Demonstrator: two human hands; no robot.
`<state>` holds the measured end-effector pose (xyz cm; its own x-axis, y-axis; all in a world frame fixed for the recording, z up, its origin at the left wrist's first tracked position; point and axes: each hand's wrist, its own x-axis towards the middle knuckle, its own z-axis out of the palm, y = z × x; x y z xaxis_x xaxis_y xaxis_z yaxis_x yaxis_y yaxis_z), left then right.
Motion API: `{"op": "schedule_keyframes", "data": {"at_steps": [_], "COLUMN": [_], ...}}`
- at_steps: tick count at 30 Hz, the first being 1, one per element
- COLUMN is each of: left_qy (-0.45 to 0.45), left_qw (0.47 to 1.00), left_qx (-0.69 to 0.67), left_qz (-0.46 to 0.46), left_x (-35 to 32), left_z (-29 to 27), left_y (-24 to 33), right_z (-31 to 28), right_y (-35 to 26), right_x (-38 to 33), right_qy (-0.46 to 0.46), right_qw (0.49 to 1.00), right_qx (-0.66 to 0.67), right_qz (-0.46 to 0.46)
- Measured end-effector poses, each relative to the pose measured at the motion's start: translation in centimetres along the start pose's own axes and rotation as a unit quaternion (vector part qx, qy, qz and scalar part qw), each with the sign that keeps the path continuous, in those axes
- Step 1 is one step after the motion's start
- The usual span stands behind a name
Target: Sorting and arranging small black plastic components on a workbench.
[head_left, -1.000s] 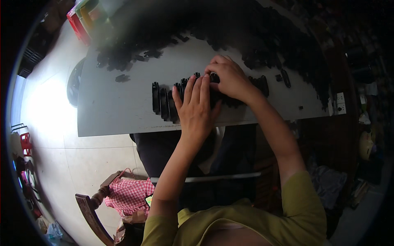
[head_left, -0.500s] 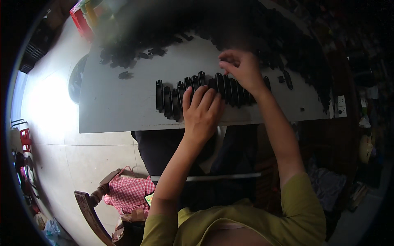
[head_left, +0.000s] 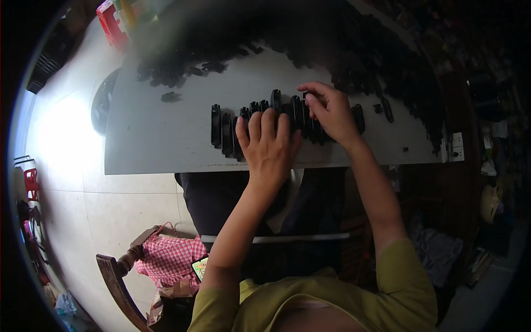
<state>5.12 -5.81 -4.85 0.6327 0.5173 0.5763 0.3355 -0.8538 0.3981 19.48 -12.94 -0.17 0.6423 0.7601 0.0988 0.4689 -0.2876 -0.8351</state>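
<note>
A row of narrow black plastic parts (head_left: 216,126) stands side by side near the table's front edge. My left hand (head_left: 267,141) lies over the middle of the row, fingers spread and pointing away from me, hiding the parts beneath. Just past its fingertips, one black part (head_left: 276,99) sticks out farther than its neighbours. Over the right half of the row is my right hand (head_left: 333,113), thumb and forefinger curled toward each other in a pinch. Something dark shows between them, too small to name. Another black part (head_left: 358,118) stands at the row's right end.
Heaps of loose black parts (head_left: 182,61) cover the far side and right of the grey table (head_left: 149,133). A long dark piece (head_left: 388,109) lies right of the row. At the far left stands a red container (head_left: 112,27). A wooden chair with checked cloth (head_left: 166,254) is at lower left.
My right hand has come down toward the row, closer to me. The left hand has shifted slightly left and its fingers have spread. One part in the row now sticks out farther away.
</note>
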Motion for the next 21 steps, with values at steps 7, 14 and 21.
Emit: {"op": "schedule_keyframes", "data": {"at_steps": [7, 14, 21], "left_qy": [0.012, 0.028, 0.043], "left_qw": [1.000, 0.999, 0.998], "left_qx": [0.010, 0.017, 0.035], "left_qz": [-0.014, -0.027, -0.021], "left_x": [0.0, 0.0, 0.0], "left_z": [0.2, 0.4, 0.5], "left_y": [-0.1, -0.1, -0.1], "right_z": [0.3, 0.2, 0.4], "right_y": [0.7, 1.0, 1.7], "right_x": [-0.5, -1.3, -1.9], "right_qy": [-0.001, 0.030, 0.074], "right_qw": [0.997, 0.998, 0.996], "right_qx": [0.061, 0.047, 0.010], "right_qz": [0.048, -0.012, -0.049]}}
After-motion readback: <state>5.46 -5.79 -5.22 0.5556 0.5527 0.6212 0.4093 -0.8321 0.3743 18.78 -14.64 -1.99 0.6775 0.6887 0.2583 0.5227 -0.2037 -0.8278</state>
